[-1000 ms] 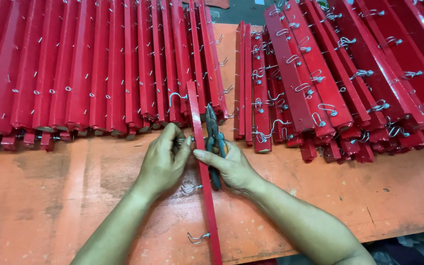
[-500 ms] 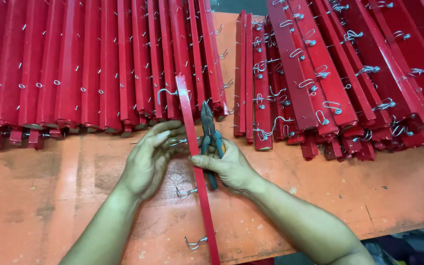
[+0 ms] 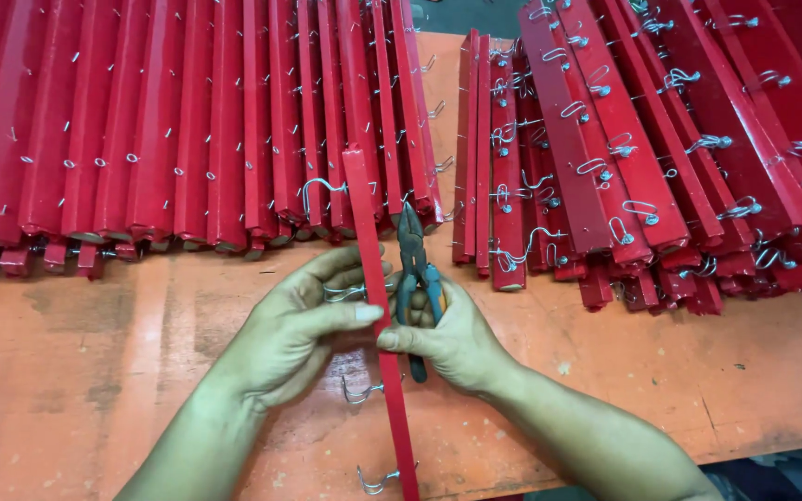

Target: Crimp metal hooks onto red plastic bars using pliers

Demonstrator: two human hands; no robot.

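Observation:
A long narrow red strip (image 3: 384,371) with several bent wire hooks along it lies lengthwise on the orange table (image 3: 95,371), running from the front edge up to the stacks. My left hand (image 3: 294,329) grips it from the left at a wire hook, thumb pressed on its edge. My right hand (image 3: 452,339) holds the strip from the right, thumb on it, and also clasps a pair of pliers (image 3: 415,278) with dark handles, jaws pointing away from me and shut.
A wide row of red strips (image 3: 187,121) leans at the back left. Another pile of red strips fitted with wire hooks (image 3: 624,148) lies at the back right. The table's front edge runs below my right forearm.
The view has shifted slightly. Both hands have stayed on the strip, with the fingers of my left hand moving at the wire hook. The pliers remain in my right hand.

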